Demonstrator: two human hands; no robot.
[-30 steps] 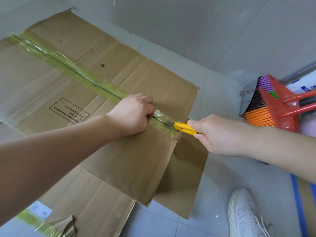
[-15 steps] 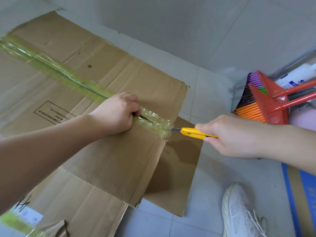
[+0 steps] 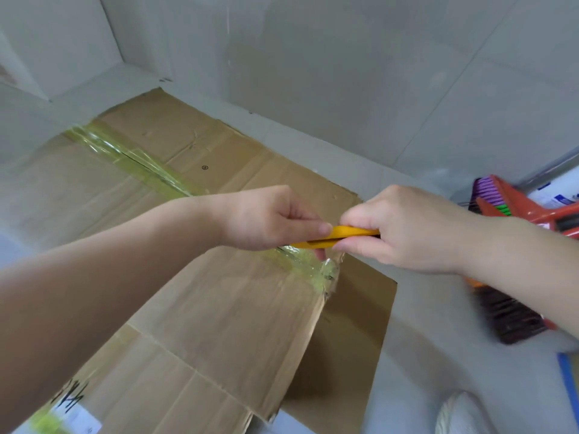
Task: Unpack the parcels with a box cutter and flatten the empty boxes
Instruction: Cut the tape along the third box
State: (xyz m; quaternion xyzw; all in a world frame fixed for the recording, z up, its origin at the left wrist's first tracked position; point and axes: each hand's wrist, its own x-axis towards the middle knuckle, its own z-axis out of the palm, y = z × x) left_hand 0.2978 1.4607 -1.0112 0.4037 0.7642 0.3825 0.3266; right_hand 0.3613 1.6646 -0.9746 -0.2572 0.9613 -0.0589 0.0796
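A large flattened brown cardboard box (image 3: 219, 308) lies on the grey tiled floor, with a strip of yellowish tape (image 3: 138, 161) running along its seam to a crumpled end (image 3: 326, 274) at the right edge. My right hand (image 3: 404, 230) grips the yellow box cutter (image 3: 341, 236) by its rear. My left hand (image 3: 275, 220) pinches the cutter's front end between thumb and fingers. Both hands hover just above the taped seam. The blade is hidden.
A red broom and dustpan set (image 3: 526, 211) with coloured bristles leans at the right wall, dark bristles (image 3: 510, 317) below my right forearm. A white shoe (image 3: 460, 415) shows at the bottom right. A blue-edged item (image 3: 568, 377) sits at the right border. Grey walls rise behind.
My left hand lifted off the taped seam and moved right to pinch the cutter's front. The cutter came off the box edge and rose slightly. The camera tilted upward.
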